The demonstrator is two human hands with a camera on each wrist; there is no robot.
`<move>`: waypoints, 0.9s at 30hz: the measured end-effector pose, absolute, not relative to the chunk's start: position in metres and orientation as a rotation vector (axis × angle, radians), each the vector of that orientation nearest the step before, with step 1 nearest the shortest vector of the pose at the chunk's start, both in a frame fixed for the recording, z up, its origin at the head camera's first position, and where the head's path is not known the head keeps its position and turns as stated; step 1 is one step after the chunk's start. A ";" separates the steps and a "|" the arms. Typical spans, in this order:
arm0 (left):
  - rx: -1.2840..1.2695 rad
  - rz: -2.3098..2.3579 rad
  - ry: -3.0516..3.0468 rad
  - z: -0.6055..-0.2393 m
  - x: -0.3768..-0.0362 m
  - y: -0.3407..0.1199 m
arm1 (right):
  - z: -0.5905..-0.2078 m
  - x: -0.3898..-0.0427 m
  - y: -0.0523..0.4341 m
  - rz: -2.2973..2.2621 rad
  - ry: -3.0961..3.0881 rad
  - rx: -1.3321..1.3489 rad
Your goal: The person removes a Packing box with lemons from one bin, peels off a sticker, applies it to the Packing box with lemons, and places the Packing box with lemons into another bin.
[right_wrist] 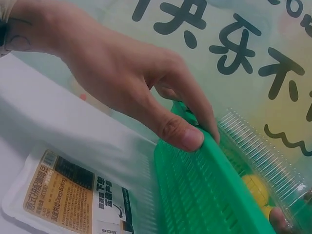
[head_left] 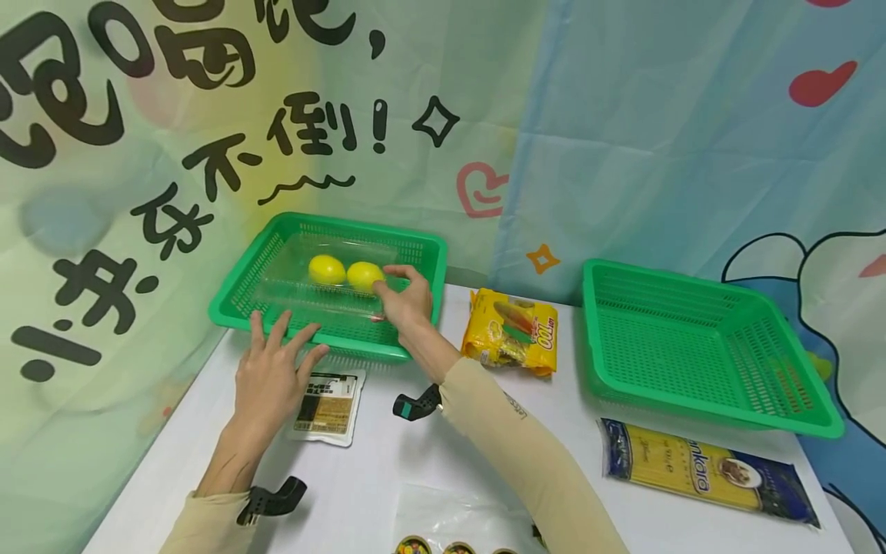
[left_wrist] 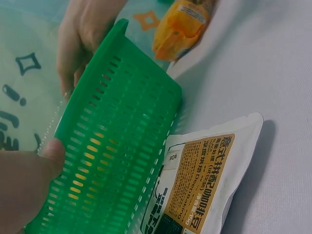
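A clear plastic box [head_left: 280, 265] with two smooth yellow, lemon-like fruits [head_left: 327, 270] lies in the left green basket [head_left: 238, 273]. My right hand [head_left: 410, 304] reaches over the basket and pinches the box's right end, thumb beside the nearer fruit. At the front rim, my left hand [head_left: 266, 377] grips the basket; in the right wrist view its thumb [right_wrist: 187, 139] presses the outer wall while the fingers go over the rim. A white and brown coffee pouch [head_left: 325, 408] lies flat before the basket, partly under the left hand in the head view.
Right of this basket lies a yellow snack packet [head_left: 512, 331]. A second green basket [head_left: 692, 354] stands at the right, with a spaghetti packet [head_left: 706, 471] in front. A clear bag with small round colourful items [head_left: 414, 545] sits at the near edge. A printed curtain [head_left: 450, 69] hangs behind.
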State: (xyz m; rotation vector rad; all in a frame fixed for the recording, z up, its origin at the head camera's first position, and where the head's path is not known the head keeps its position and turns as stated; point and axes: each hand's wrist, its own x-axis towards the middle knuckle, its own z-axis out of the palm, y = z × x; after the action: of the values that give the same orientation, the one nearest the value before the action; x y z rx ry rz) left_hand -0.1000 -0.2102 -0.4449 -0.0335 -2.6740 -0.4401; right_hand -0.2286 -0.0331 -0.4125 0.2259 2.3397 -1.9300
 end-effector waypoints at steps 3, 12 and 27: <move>-0.032 -0.432 -2.683 -0.445 -0.100 -0.209 | -0.410 -0.227 -0.030 -1.982 2.326 0.219; -0.021 -0.447 -2.696 -0.443 -0.098 -0.207 | -0.398 -0.214 -0.015 -2.138 2.270 0.115; -0.029 -0.455 -2.679 -0.444 -0.099 -0.204 | -0.367 -0.182 0.023 -2.213 2.249 -0.017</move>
State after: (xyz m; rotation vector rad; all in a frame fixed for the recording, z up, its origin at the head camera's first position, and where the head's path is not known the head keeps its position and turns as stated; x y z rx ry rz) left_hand -0.0994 -0.2042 -0.4435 -0.0290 -2.6790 -0.4549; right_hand -0.1816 0.0228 -0.3665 -0.0167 2.2491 -2.2130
